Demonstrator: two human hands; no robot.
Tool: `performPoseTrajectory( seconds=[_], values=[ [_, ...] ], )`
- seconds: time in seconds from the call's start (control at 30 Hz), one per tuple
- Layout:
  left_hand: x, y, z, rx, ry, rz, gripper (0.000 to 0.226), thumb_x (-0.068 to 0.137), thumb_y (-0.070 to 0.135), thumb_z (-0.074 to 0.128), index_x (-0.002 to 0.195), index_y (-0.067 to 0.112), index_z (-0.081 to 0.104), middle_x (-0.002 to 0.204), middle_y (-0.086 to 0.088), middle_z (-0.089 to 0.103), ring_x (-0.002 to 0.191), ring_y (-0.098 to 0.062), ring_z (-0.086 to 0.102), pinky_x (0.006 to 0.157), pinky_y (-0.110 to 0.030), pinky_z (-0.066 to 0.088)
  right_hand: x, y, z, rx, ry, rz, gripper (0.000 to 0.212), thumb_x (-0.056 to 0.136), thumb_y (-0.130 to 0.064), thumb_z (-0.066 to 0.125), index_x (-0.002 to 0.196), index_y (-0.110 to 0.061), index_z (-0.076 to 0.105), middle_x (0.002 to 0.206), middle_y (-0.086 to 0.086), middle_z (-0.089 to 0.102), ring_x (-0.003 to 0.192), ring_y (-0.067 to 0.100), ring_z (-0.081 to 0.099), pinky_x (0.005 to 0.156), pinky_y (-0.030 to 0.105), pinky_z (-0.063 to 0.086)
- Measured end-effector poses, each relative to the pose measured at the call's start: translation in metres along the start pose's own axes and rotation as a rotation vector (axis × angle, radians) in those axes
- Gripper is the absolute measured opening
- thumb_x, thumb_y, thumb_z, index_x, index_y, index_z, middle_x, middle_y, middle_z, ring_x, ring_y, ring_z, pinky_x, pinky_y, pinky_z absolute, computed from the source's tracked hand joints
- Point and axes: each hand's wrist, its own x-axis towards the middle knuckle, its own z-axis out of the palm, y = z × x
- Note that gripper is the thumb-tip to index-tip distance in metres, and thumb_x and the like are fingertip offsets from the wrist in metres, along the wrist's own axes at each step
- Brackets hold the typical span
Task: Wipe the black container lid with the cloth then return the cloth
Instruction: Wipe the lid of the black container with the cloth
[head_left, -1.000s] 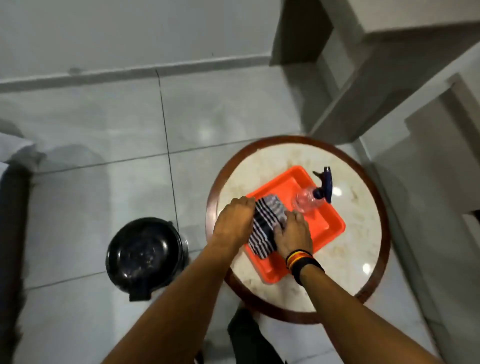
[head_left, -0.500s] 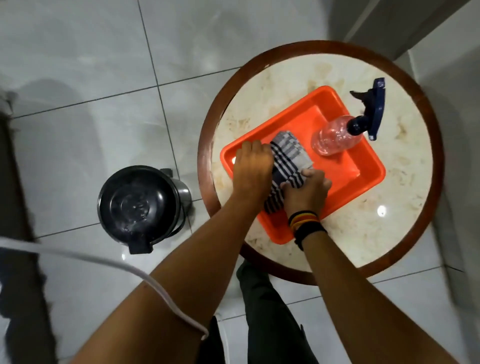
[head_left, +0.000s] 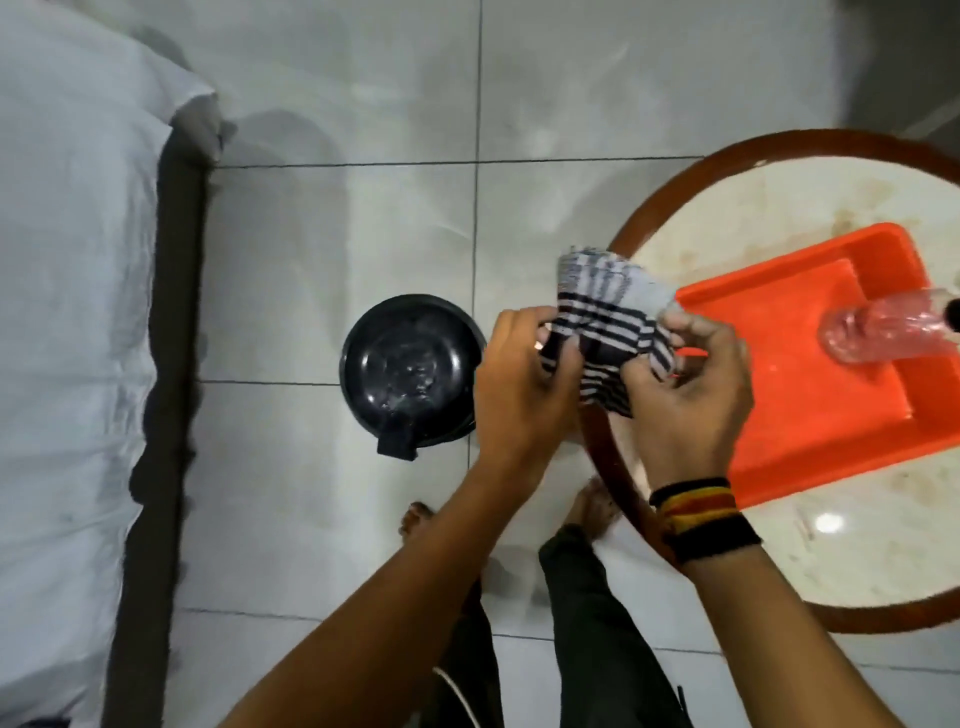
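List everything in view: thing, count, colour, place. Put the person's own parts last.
black container lid: one, glossy black, on the container on the floor left of the table
cloth: one, white with dark stripes, held in the air over the table's left edge
tray: one, orange, on the table
spray bottle: one, clear, lying in the tray, partly cut off at the right edge
table: one, round, pale marble top with brown rim, right
bed: one, white sheet, left
left hand: one, gripping the cloth
right hand: one, gripping the cloth, striped wristbands
feet: two, bare, on the floor
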Motion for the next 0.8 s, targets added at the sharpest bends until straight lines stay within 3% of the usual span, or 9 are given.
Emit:
performPoseTrajectory(
  seconds=[0.13, 0.2, 0.27, 0.33, 0.4, 0.47, 0.57, 0.67, 0.8],
  values=[
    [-0.015, -0.075, -0.05, -0.004, 0.136, -0.198, 0.024, 0.097, 0.014, 0.071, 0.119, 0.006, 0.064, 0.114, -0.01, 0.066, 0.104, -0.022, 0.065, 0.089, -0.045, 0.059, -0.04, -0.005, 0.088, -0.041, -0.213, -0.006, 0.041, 0.071, 0.003, 0.067, 0.11, -0.012, 0.069, 0.115, 0.005, 0.059, 0.103, 0.022, 0.066, 0.098, 0.037, 0.056],
    [-0.022, -0.119, -0.061, -0.006, 0.157, -0.295, 0.028, 0.097, 0.015, 0.072, 0.121, 0.004, 0.064, 0.117, -0.012, 0.066, 0.106, -0.021, 0.065, 0.092, -0.045, 0.058, -0.051, 0.007, 0.133, -0.12, -0.297, -0.022, 0.039, 0.073, 0.003, 0.066, 0.11, -0.01, 0.07, 0.112, 0.001, 0.055, 0.1, 0.021, 0.065, 0.099, 0.029, 0.053],
    [-0.026, -0.154, -0.066, 0.003, 0.151, -0.355, 0.03, 0.097, 0.017, 0.073, 0.122, 0.004, 0.064, 0.117, -0.011, 0.066, 0.103, -0.017, 0.063, 0.091, -0.043, 0.058, -0.055, 0.022, 0.17, -0.201, -0.363, -0.037, 0.037, 0.075, 0.003, 0.064, 0.11, -0.009, 0.07, 0.114, 0.006, 0.059, 0.1, 0.023, 0.065, 0.093, 0.015, 0.044],
    [-0.029, -0.191, -0.067, 0.027, 0.124, -0.406, 0.03, 0.097, 0.02, 0.073, 0.123, 0.006, 0.063, 0.117, -0.009, 0.066, 0.101, -0.015, 0.061, 0.091, -0.043, 0.058, -0.057, 0.042, 0.207, -0.263, -0.409, -0.062, 0.036, 0.075, 0.003, 0.063, 0.109, -0.008, 0.069, 0.117, 0.012, 0.061, 0.101, 0.023, 0.064, 0.087, 0.009, 0.036],
    [-0.031, -0.23, -0.063, 0.107, 0.065, -0.447, 0.031, 0.098, 0.022, 0.07, 0.126, 0.009, 0.063, 0.12, -0.008, 0.064, 0.108, -0.021, 0.06, 0.096, -0.045, 0.055, -0.058, 0.065, 0.238, -0.315, -0.467, -0.08, 0.036, 0.078, 0.003, 0.061, 0.111, -0.009, 0.068, 0.12, 0.011, 0.06, 0.105, 0.021, 0.064, 0.091, 0.011, 0.038],
    [-0.036, -0.267, -0.056, 0.26, 0.003, -0.514, 0.04, 0.097, 0.022, 0.068, 0.135, 0.012, 0.059, 0.134, -0.009, 0.059, 0.126, -0.026, 0.053, 0.111, -0.047, 0.047, -0.061, 0.091, 0.265, -0.436, -0.559, -0.11, 0.037, 0.083, -0.001, 0.062, 0.119, -0.011, 0.065, 0.128, 0.011, 0.056, 0.117, 0.025, 0.06, 0.105, 0.024, 0.043],
    [-0.043, -0.306, -0.05, 0.407, -0.091, -0.643, 0.09, 0.088, 0.028, 0.076, 0.161, 0.009, 0.026, 0.167, -0.017, 0.026, 0.157, -0.037, 0.019, 0.131, -0.05, 0.019, -0.068, 0.117, 0.29, -0.669, -0.63, -0.246, 0.045, 0.093, -0.02, 0.063, 0.137, -0.014, 0.054, 0.155, 0.014, 0.041, 0.146, 0.034, 0.036, 0.121, 0.049, 0.034],
    [-0.043, -0.337, -0.042, 0.385, -0.264, -0.725, 0.149, 0.071, 0.052, 0.09, 0.163, 0.003, -0.016, 0.171, -0.022, -0.023, 0.158, -0.04, -0.024, 0.129, -0.055, -0.009, -0.082, 0.132, 0.314, -0.769, -0.644, -0.5, 0.067, 0.101, -0.045, 0.049, 0.159, -0.016, 0.032, 0.173, 0.016, 0.011, 0.16, 0.036, 0.009, 0.126, 0.059, 0.014],
    [-0.043, -0.368, -0.028, 0.309, -0.306, -0.77, 0.172, 0.055, 0.053, 0.099, 0.159, 0.01, -0.031, 0.165, -0.023, -0.038, 0.154, -0.042, -0.033, 0.126, -0.061, -0.01, -0.087, 0.165, 0.342, -0.97, -0.803, -0.721, 0.076, 0.105, -0.059, 0.029, 0.166, -0.02, 0.005, 0.175, 0.013, -0.001, 0.161, 0.035, -0.001, 0.124, 0.071, 0.003]
  ],
)
